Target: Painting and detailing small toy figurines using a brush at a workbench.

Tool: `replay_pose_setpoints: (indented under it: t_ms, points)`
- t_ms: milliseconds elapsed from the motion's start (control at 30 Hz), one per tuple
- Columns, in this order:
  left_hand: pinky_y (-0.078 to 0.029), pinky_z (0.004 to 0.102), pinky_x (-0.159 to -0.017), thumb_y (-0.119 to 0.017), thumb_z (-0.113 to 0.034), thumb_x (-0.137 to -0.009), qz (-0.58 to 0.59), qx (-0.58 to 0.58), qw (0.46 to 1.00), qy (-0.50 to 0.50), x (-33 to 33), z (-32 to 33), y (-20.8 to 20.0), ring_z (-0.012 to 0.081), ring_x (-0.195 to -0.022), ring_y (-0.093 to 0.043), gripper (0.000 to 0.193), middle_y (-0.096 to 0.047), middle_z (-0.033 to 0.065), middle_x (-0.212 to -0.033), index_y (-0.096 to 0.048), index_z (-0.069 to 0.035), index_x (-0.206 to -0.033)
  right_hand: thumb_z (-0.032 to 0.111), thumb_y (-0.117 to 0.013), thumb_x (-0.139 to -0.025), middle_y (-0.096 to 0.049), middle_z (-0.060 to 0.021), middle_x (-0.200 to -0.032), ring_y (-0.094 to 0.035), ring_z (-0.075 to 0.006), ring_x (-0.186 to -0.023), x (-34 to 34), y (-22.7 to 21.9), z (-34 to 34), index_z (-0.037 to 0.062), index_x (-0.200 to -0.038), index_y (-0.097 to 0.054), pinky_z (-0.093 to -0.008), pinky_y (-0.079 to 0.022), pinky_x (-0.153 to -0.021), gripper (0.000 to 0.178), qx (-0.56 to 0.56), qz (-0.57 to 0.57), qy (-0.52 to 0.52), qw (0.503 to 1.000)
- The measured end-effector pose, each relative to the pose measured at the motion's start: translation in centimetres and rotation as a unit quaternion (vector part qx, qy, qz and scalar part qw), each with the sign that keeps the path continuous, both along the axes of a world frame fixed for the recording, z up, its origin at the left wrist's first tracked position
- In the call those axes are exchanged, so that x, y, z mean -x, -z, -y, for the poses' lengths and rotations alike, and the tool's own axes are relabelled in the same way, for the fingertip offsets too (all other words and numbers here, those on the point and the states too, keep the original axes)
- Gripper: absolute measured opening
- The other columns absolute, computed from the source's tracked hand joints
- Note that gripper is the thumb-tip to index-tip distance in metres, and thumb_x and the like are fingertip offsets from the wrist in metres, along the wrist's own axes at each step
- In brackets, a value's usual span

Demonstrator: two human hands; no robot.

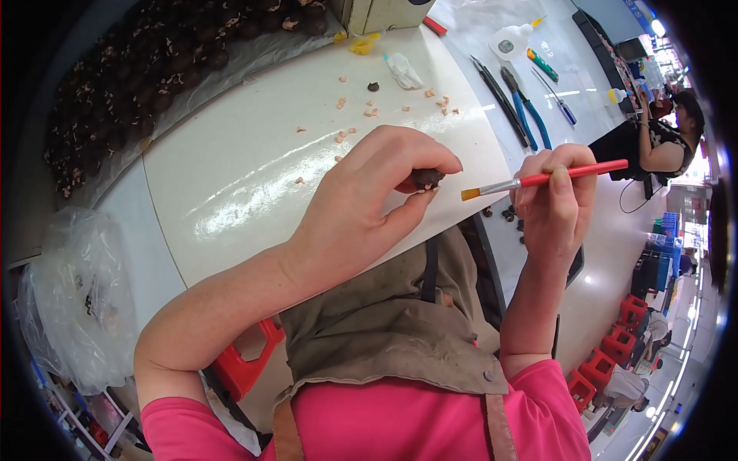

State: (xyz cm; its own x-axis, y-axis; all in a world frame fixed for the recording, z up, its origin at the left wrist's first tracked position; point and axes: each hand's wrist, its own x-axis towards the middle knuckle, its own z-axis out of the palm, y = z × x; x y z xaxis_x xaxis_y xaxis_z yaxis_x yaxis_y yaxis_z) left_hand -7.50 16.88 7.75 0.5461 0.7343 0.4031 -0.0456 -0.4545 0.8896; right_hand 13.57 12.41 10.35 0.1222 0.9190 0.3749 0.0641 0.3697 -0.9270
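Observation:
My left hand [357,196] pinches a small dark brown rounded piece [427,178] between thumb and fingers, above the white board [254,161]. Its kind is not plain, and the fingers cover part of it. In my right hand [560,203] is a paintbrush [600,168] with a red handle, a silver ferrule and yellowish bristles. The bristles point left, toward the dark piece, with a gap between them. Pale pinkish scraps [340,103] and one small dark bit [373,87] lie on the board beyond my left hand.
A large heap of dark brown pieces [177,69] lies on clear plastic at the far left. Blue-handled pliers [527,111], dark tweezers [503,100], a screwdriver [565,107] and a white bottle [511,41] sit at the far right. A plastic bag [84,300] is at left; another person [665,146] sits farther right.

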Motion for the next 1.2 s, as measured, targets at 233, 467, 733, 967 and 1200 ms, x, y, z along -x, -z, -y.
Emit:
replay_pose_setpoints:
  t_ms: [233, 467, 733, 967, 1200]
  points:
    - [-0.053, 0.0264, -0.080, -0.058, 0.011, -0.079, -0.004, -0.004, 1.000, -0.005, 0.0, 0.0, -0.2, 0.0167, -0.096, -0.057, 0.031, -0.050, 0.0103, -0.111, -0.054, -0.004, -0.105, 0.011, -0.042, -0.093, -0.053, -0.0083, -0.068, -0.047, -0.0089, -0.055, 0.7, -0.2, -0.5, 0.0038, -0.094, -0.042, -0.0199, -0.038, -0.050, 0.007, -0.005, -0.041, 0.000, 0.999]
    - [-0.052, 0.0257, -0.086, -0.055, 0.012, -0.082, 0.019, 0.071, 0.997, 0.026, -0.1, -0.3, -0.1, 0.0155, -0.099, -0.058, 0.034, -0.048, 0.0085, -0.112, -0.049, -0.003, -0.111, 0.010, -0.042, -0.093, -0.043, -0.0042, -0.062, -0.038, -0.0082, -0.051, 1.3, 0.3, -1.1, 0.0048, -0.092, -0.041, -0.0210, -0.031, -0.044, 0.005, -0.004, 0.061, 0.047, 0.997]
    - [-0.051, 0.0237, -0.086, -0.055, 0.011, -0.083, 0.045, 0.337, 0.939, 0.045, -0.4, 0.1, -1.8, 0.0138, -0.093, -0.063, 0.042, -0.047, 0.0096, -0.114, -0.040, -0.003, -0.120, 0.011, -0.040, -0.094, -0.045, -0.0042, -0.061, -0.038, -0.0077, -0.049, 1.2, -0.5, -1.0, 0.0046, -0.092, -0.042, -0.0200, -0.031, -0.044, 0.006, 0.013, 0.002, 0.060, 0.998]
    - [-0.051, 0.0263, -0.087, -0.056, 0.007, -0.084, 0.042, 0.373, 0.926, 0.048, -0.3, -0.2, -1.8, 0.0150, -0.091, -0.064, 0.046, -0.049, 0.0117, -0.114, -0.038, -0.002, -0.125, 0.009, -0.041, -0.093, -0.048, -0.0052, -0.066, -0.040, -0.0078, -0.053, 1.2, -0.8, -1.0, 0.0045, -0.093, -0.042, -0.0191, -0.033, -0.046, 0.004, 0.024, 0.049, 0.088, 0.995]
    - [-0.050, 0.0256, -0.085, -0.056, 0.005, -0.085, 0.065, 0.381, 0.920, 0.066, 0.3, -0.2, -1.8, 0.0180, -0.096, -0.064, 0.046, -0.050, 0.0112, -0.114, -0.037, -0.003, -0.126, 0.009, -0.043, -0.092, -0.054, -0.0070, -0.071, -0.045, -0.0068, -0.055, 2.4, -1.0, -0.5, 0.0042, -0.094, -0.044, -0.0183, -0.036, -0.049, 0.005, 0.011, 0.032, 0.049, 0.998]
